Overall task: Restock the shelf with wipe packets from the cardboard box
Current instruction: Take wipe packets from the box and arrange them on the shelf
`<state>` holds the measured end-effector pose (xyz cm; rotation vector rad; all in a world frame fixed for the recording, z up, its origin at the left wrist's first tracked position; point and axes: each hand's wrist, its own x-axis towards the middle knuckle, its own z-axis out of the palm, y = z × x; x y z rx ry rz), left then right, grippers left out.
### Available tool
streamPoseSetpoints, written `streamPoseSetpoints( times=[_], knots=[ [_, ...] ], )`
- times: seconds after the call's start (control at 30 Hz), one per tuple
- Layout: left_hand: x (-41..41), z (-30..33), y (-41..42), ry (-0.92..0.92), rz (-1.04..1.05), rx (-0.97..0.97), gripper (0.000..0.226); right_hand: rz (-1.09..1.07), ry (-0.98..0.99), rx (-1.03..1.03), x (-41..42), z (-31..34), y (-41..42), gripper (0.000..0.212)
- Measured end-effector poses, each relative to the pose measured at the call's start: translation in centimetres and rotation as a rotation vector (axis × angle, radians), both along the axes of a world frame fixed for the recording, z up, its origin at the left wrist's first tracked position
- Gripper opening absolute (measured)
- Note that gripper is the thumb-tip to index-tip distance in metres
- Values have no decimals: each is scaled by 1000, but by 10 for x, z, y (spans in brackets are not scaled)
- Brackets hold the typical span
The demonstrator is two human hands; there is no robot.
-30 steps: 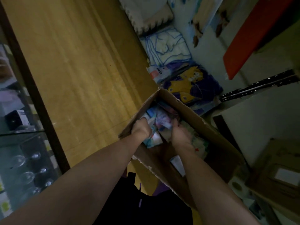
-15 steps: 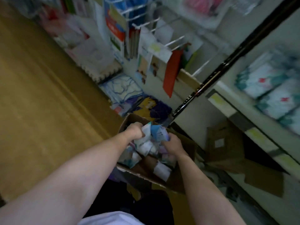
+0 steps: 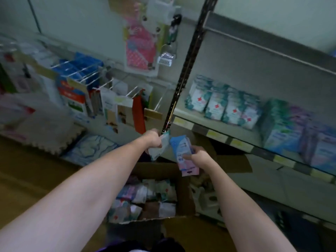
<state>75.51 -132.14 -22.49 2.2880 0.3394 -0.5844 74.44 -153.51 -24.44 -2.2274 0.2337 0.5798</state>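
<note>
My left hand [image 3: 153, 140] grips a pale green and white wipe packet [image 3: 161, 147], held up above the cardboard box [image 3: 184, 197]. My right hand [image 3: 197, 156] holds blue and pink wipe packets [image 3: 182, 152] just beside it. Both hands are raised in front of the shelf [image 3: 218, 135], a little left of and below its front edge. The open box sits on the floor below my arms with several loose wipe packets [image 3: 145, 197] inside. On the shelf stand rows of white and teal wipe packets [image 3: 222, 104].
A black slotted upright post [image 3: 183, 75] divides the shelf from a rack of wire pegs hung with packaged goods [image 3: 87, 91]. Larger blue and purple packs [image 3: 298, 128] fill the shelf's right end. Foam mats [image 3: 47, 135] and wrapped textiles lie on the wooden floor at left.
Both hands have lifted out of the box, carrying wipe packets up toward the shelf. My view has swung up from the box and floor to the shelf.
</note>
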Motion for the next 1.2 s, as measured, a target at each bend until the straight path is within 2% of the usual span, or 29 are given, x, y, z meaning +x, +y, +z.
streamPoseSetpoints(
  times=[0.1, 0.2, 0.37, 0.5, 0.7, 0.8, 0.93, 1.1, 1.2],
  knots=[
    [7, 19, -16, -78, -28, 10, 55, -48, 0, 59, -8, 21, -19, 47],
    [16, 33, -30, -108, -16, -66, 56, -119, -46, 129, -8, 38, -32, 50],
    [27, 47, -53, -55, -12, -317, 29, -232, -100, 226, -6, 63, -44, 22],
    [39, 51, -69, -126, -80, -314, 35, -410, -149, 272, -6, 71, -60, 12],
    [66, 64, -88, -263, -177, -226, 51, -489, -137, 315, 12, 78, -89, 38],
    [81, 84, -105, -298, -217, -201, 61, -492, -97, 339, 27, 91, -109, 32],
    [95, 101, -128, -305, -261, -180, 52, -446, -35, 439, 35, 112, -128, 24],
    [110, 108, -150, -333, -308, -111, 41, -423, -143, 483, 50, 117, -151, 55],
    [120, 109, -157, -329, -340, -95, 49, -398, -216, 403, 63, 124, -165, 55]
  ],
)
